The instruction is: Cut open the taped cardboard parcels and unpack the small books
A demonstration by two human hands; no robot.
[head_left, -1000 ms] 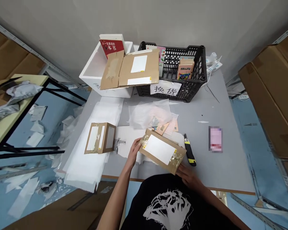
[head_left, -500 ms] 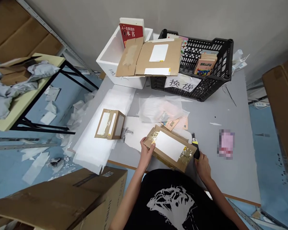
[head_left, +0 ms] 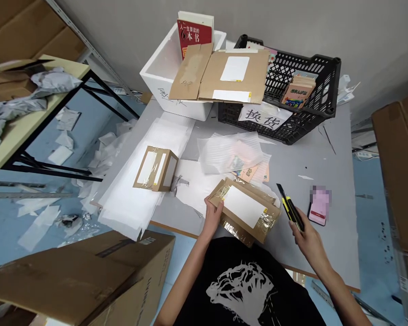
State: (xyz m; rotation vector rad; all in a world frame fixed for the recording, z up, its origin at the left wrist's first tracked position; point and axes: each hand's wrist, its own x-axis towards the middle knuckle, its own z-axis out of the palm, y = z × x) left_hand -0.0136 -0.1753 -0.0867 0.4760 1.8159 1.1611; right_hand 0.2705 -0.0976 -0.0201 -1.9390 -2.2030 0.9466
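The phone's screen is blurred out. A flattened cardboard mailer hides some books in the black plastic crate.

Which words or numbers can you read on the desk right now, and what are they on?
"换货" on the paper sign tied to the black crate.
"人一生要读的60本书" on the red book; the number is slightly unclear.
Marker scrawl on the foam box: too rough to read.
Cover title of the small book in the crate: too small to read.
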